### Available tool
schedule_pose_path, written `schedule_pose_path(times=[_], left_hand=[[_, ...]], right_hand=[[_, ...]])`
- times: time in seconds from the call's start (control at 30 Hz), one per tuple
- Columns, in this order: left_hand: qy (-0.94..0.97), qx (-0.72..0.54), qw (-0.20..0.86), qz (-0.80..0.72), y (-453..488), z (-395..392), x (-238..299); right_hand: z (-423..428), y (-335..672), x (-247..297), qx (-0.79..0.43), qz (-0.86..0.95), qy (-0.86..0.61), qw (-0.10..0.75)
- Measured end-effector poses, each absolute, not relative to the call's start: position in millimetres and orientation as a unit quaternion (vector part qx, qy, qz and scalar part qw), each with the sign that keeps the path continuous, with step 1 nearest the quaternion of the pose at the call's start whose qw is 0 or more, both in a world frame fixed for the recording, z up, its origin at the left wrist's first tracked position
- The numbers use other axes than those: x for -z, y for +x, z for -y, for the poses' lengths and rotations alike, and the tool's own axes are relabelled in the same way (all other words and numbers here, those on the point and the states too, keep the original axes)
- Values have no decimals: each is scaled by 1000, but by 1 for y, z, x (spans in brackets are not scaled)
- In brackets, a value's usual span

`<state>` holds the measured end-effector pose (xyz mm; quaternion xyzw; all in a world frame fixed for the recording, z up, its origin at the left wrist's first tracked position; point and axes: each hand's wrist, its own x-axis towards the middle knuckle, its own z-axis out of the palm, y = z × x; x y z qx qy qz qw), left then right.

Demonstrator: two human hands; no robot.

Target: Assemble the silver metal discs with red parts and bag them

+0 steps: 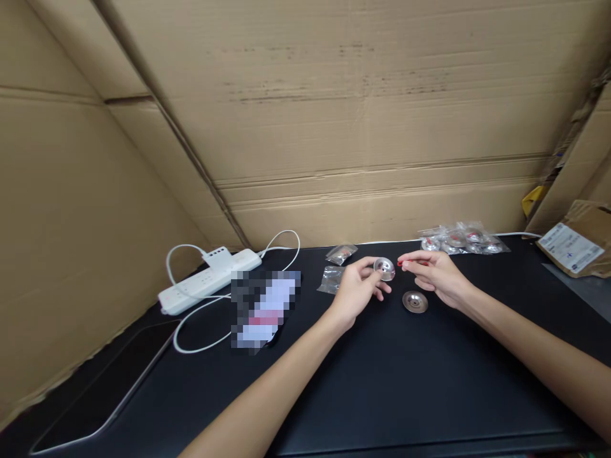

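Observation:
My left hand (359,287) pinches a small round metal disc (384,268) with holes, holding it upright above the black table (391,381). My right hand (435,275) is just to the disc's right, its fingers pinched on a small red part (401,262) close to the disc. A second metal disc (415,301) lies flat on the table between and slightly below both hands.
Two small clear plastic bags (340,254) lie left of my left hand. A pile of bagged metal parts (458,239) sits at the back right. A white power strip (210,278) with cables lies at left, a cardboard parcel (575,245) at far right, cardboard walls behind.

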<state>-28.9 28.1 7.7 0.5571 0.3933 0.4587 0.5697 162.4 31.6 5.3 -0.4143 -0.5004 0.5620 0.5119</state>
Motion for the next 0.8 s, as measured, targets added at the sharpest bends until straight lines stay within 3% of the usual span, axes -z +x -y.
schedule_pose_path(times=[0.1, 0.27, 0.37, 0.8], left_hand=[[540, -451, 599, -383, -27, -24, -12], [554, -443, 597, -374, -25, -20, -13], [578, -443, 584, -358, -24, -20, -10], [646, -422, 544, -331, -22, -16, -4]], right_hand=[[-32, 161, -3, -512, 544, -434, 503], [-27, 158, 0, -223, 728, -447, 470], [-21, 156, -1, -116, 789, -412, 441], [-21, 157, 9, -13, 822, -398, 408]])
